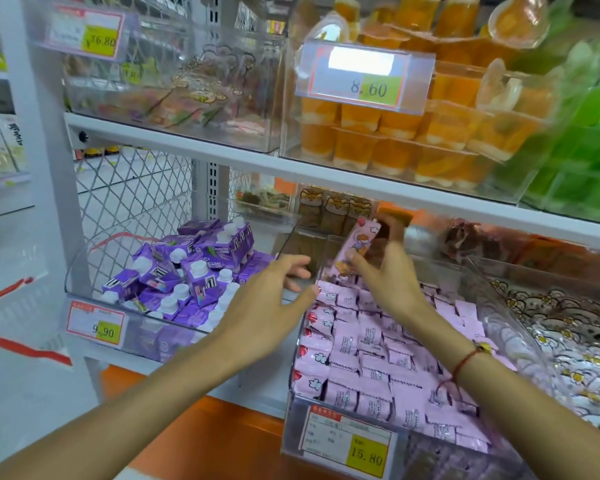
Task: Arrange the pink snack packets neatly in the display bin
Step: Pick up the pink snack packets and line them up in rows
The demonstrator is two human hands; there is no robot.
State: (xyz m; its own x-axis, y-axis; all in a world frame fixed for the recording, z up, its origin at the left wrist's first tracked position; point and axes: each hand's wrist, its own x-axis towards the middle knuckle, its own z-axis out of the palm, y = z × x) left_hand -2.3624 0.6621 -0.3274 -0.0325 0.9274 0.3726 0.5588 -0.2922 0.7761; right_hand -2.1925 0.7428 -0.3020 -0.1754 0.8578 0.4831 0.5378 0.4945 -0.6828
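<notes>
A clear display bin (pixel 293 386) on the lower shelf holds several pink snack packets (pixel 378 362), many lying in rows, looser ones toward the right. My right hand (pixel 387 271) holds one pink packet (pixel 355 251) upright above the back of the bin, fingers curled round it. My left hand (pixel 271 292) hovers at the bin's back left corner with fingers spread and relaxed, holding nothing; its thumb is near the bin's rim.
Left of the bin is a clear bin of purple cartons (pixel 184 271) with a 9.90 tag. To the right is a bin of white flower-print packets (pixel 568 344). The shelf above (pixel 291 164) carries orange jelly cups (pixel 413 133). A 15.80 price tag (pixel 349 441) fronts the pink bin.
</notes>
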